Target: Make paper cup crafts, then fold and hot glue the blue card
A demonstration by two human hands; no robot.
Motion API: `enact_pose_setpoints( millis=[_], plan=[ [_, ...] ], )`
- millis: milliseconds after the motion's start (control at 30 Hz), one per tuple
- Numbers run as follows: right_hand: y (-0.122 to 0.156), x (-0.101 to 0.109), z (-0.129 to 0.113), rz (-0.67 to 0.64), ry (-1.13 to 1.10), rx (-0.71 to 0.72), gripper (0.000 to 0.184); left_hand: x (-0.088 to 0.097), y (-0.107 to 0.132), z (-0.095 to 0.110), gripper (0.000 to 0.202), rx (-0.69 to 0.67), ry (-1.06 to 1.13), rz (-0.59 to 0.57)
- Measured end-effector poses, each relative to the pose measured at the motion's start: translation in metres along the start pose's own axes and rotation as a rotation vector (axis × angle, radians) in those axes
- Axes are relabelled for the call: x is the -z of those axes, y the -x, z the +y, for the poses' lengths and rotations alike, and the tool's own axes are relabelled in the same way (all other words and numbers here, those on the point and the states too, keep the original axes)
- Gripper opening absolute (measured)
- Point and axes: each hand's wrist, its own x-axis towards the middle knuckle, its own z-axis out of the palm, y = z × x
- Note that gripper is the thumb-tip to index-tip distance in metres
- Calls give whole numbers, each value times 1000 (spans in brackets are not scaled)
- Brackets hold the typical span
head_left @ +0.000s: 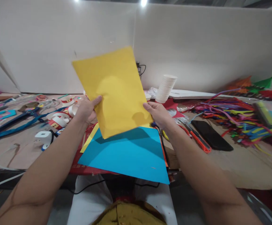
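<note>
I hold a yellow sheet of paper [113, 90] up in the air in front of me, tilted, above the table. My left hand [87, 110] pinches its left edge, thumb on the front. My right hand [158, 114] grips its lower right edge, thumb on the front too. Under the sheet a blue sheet [131, 154] lies flat on a stack of coloured paper at the table's front edge, with a second yellow sheet [89, 142] and red paper [85, 168] peeking out below it.
A stack of white paper cups [165, 88] stands at the back. An orange utility knife [200, 141] and a black phone [212, 135] lie right of the stack, beside a heap of coloured strips [236, 118]. Tape rolls [58, 120] and blue straps [16, 125] lie left.
</note>
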Motion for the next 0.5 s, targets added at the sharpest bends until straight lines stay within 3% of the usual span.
enact_pose_setpoints(
  millis=[67, 167, 233, 367, 500],
  plan=[
    [0, -3, 1, -55, 42, 34, 45, 6, -7, 9, 23, -162, 93, 43],
    [4, -9, 5, -189, 287, 58, 47, 13, -13, 20, 22, -275, 173, 40],
    [9, -15, 10, -279, 539, 50, 48, 15, -14, 23, 21, -314, 154, 52],
    [16, -27, 25, -384, 1058, 80, 79, 16, -14, 23, 23, -363, 139, 61],
    [11, -36, 32, -391, 1310, 71, 92, 17, -16, 22, 25, -327, 165, 116]
  ],
)
